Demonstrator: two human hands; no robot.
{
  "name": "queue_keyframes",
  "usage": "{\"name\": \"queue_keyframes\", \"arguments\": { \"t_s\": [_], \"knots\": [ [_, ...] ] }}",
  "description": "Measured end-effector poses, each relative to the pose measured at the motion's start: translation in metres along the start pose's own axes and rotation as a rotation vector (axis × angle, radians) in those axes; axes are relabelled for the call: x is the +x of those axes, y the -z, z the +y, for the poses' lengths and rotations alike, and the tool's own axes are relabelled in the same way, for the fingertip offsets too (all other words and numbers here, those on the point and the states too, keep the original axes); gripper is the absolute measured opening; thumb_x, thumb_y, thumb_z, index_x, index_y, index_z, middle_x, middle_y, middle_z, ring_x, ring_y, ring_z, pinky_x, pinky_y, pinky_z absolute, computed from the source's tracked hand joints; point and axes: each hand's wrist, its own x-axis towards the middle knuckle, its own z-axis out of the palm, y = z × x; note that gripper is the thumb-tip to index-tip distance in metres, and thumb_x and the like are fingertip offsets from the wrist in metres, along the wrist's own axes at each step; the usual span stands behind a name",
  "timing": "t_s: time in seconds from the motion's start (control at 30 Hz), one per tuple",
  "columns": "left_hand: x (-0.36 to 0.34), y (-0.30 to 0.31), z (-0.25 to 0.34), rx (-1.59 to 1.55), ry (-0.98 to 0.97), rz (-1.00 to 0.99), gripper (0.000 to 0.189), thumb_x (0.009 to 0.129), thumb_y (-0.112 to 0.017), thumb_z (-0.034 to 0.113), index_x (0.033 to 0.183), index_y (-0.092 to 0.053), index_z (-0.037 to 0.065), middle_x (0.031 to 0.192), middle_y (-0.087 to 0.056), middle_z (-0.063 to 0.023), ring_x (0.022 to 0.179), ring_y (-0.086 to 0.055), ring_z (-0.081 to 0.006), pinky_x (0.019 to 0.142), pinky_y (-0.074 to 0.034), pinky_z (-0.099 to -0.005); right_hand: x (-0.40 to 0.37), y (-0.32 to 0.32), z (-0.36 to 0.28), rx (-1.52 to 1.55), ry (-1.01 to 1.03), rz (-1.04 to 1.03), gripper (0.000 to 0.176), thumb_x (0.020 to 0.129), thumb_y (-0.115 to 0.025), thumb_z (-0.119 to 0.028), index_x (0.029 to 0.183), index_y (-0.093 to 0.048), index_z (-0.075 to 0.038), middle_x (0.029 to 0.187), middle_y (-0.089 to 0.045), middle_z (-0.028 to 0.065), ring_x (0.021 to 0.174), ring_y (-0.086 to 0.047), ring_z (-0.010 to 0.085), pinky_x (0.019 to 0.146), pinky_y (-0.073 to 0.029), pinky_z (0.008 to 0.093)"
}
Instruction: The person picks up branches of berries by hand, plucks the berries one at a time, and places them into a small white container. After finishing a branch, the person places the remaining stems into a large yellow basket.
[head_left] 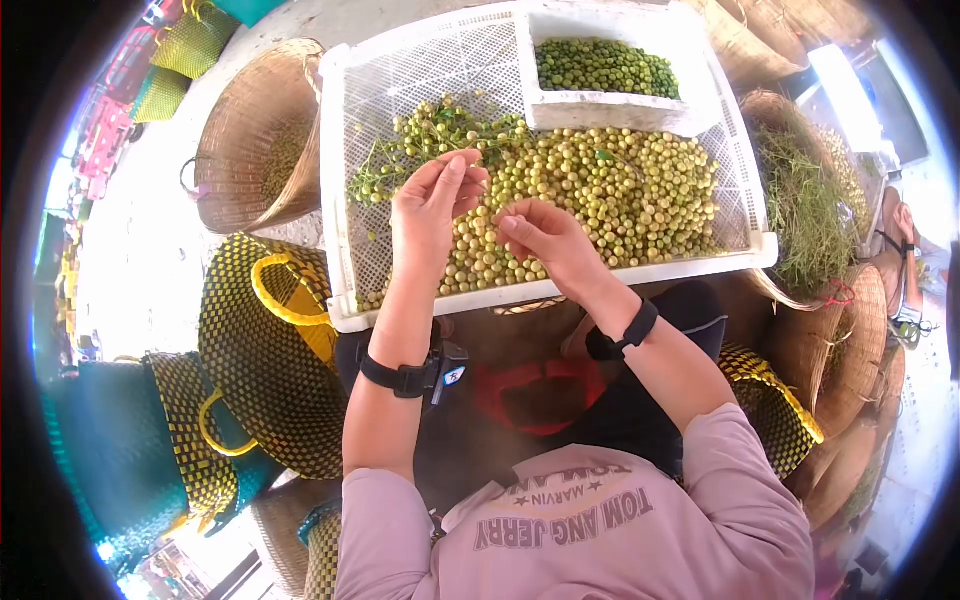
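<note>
Over a shallow white mesh tray [340,200], both my hands are raised above small round yellow-green fruits [620,200]. My left hand [432,205] has its thumb and fingers pinched together; whatever is between them is too small to make out. To its right and slightly lower, my right hand [550,243] is also closed, thumb against curled fingers, with any held item hidden. Green fruits still on thin stems [385,165] lie beyond and left of my left hand. At the tray's far right corner sits a white foam box [605,112] holding smaller dark green fruits [605,70].
A tall woven basket [240,140] leans at the tray's left, with black-and-yellow baskets [260,370] below it. On the right, green stalks [800,200] fill a basket beside more wicker baskets [830,340]. Another person's hand [905,222] shows at far right.
</note>
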Motion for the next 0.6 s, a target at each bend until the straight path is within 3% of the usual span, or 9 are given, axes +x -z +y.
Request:
{"name": "queue_keyframes", "arguments": {
  "t_s": [0.17, 0.23, 0.3, 0.33, 0.37, 0.4, 0.47, 0.57, 0.6],
  "knots": [
    [0.003, 0.019, -0.009, -0.126, 0.044, 0.182, 0.024, 0.096, -0.052, 0.021, 0.11, -0.063, 0.005, 0.09, -0.066, -0.0023, 0.078, -0.06, -0.0069, 0.069, -0.052, -0.0211, -0.008, 0.014, -0.01, -0.185, -0.079, 0.016, 0.018, 0.092, -0.059, -0.02, 0.1, -0.063, -0.004, 0.09, -0.064, 0.0028, 0.079, -0.058, 0.0107, 0.071, -0.046, 0.0254],
    [0.004, 0.031, -0.015, -0.157, 0.029, 0.175, 0.024, 0.096, -0.051, 0.021, 0.111, -0.062, 0.005, 0.093, -0.065, -0.0032, 0.08, -0.06, -0.0076, 0.071, -0.052, -0.0223, -0.006, 0.03, -0.014, -1.126, 0.4, -0.04, 0.018, 0.09, -0.06, -0.019, 0.1, -0.063, -0.005, 0.099, -0.065, 0.0064, 0.088, -0.061, 0.0188, 0.079, -0.047, 0.0332],
    [0.001, 0.035, -0.019, -0.189, 0.017, 0.159, 0.025, 0.097, -0.042, 0.016, 0.111, -0.059, 0.004, 0.095, -0.061, -0.0042, 0.087, -0.058, -0.0091, 0.077, -0.053, -0.0274, 0.012, 0.05, -0.025, -1.286, 0.452, 0.14, 0.02, 0.087, -0.063, -0.021, 0.1, -0.064, -0.007, 0.099, -0.066, 0.0087, 0.091, -0.061, 0.0204, 0.081, -0.048, 0.0357],
    [0.001, 0.036, -0.023, -0.196, 0.021, 0.159, 0.025, 0.097, -0.042, 0.016, 0.111, -0.059, 0.004, 0.095, -0.061, -0.0042, 0.087, -0.058, -0.0091, 0.077, -0.053, -0.0274, 0.023, 0.062, -0.035, -1.394, 0.34, 0.283, 0.021, 0.088, -0.061, -0.024, 0.102, -0.064, -0.008, 0.099, -0.065, 0.0098, 0.093, -0.06, 0.021, 0.084, -0.047, 0.037],
    [0.0, 0.037, -0.03, -0.229, 0.018, 0.141, 0.027, 0.097, -0.039, 0.014, 0.11, -0.059, 0.003, 0.09, -0.058, -0.0031, 0.084, -0.056, -0.0088, 0.078, -0.053, -0.0288, 0.041, 0.091, -0.026, -1.564, 0.527, 0.401, 0.019, 0.088, -0.059, -0.021, 0.1, -0.064, -0.008, 0.099, -0.064, 0.0088, 0.092, -0.06, 0.0228, 0.085, -0.045, 0.0395],
    [0.0, 0.038, -0.032, -0.26, 0.011, 0.122, 0.028, 0.096, -0.036, 0.012, 0.109, -0.059, 0.003, 0.086, -0.056, -0.002, 0.082, -0.055, -0.0084, 0.079, -0.053, -0.0302, 0.046, 0.104, -0.023, -1.568, 0.527, 0.398, 0.019, 0.088, -0.059, -0.021, 0.1, -0.064, -0.008, 0.099, -0.064, 0.0088, 0.092, -0.06, 0.0228, 0.085, -0.045, 0.0395],
    [-0.003, 0.033, -0.032, -0.255, 0.03, 0.133, 0.03, 0.094, -0.033, 0.011, 0.106, -0.059, 0.003, 0.073, -0.044, 0.0014, 0.067, -0.044, -0.0063, 0.07, -0.049, -0.0241, 0.054, 0.118, -0.023, -1.998, 0.448, 0.567, 0.016, 0.087, -0.058, -0.021, 0.095, -0.063, -0.008, 0.1, -0.063, 0.0079, 0.093, -0.059, 0.0254, 0.085, -0.043, 0.0428],
    [0.001, 0.033, -0.037, -0.223, -0.006, 0.034, 0.027, 0.092, -0.039, 0.01, 0.107, -0.06, 0.003, 0.072, -0.045, 0.0032, 0.06, -0.04, -0.0055, 0.058, -0.042, -0.0214, 0.055, 0.124, -0.017, -2.02, 0.347, 0.491, 0.013, 0.085, -0.057, -0.019, 0.09, -0.062, -0.009, 0.098, -0.062, 0.0081, 0.095, -0.058, 0.0271, 0.086, -0.041, 0.0454],
    [0.001, 0.024, -0.029, -0.029, 0.003, 0.057, 0.025, 0.091, -0.043, 0.011, 0.107, -0.062, 0.005, 0.071, -0.047, 0.003, 0.057, -0.039, -0.0055, 0.055, -0.039, -0.0212, 0.053, 0.119, -0.019, -2.024, 0.35, 0.483, 0.013, 0.085, -0.057, -0.019, 0.09, -0.062, -0.009, 0.098, -0.062, 0.0081, 0.095, -0.058, 0.0271, 0.086, -0.041, 0.0454]
  ]
}}
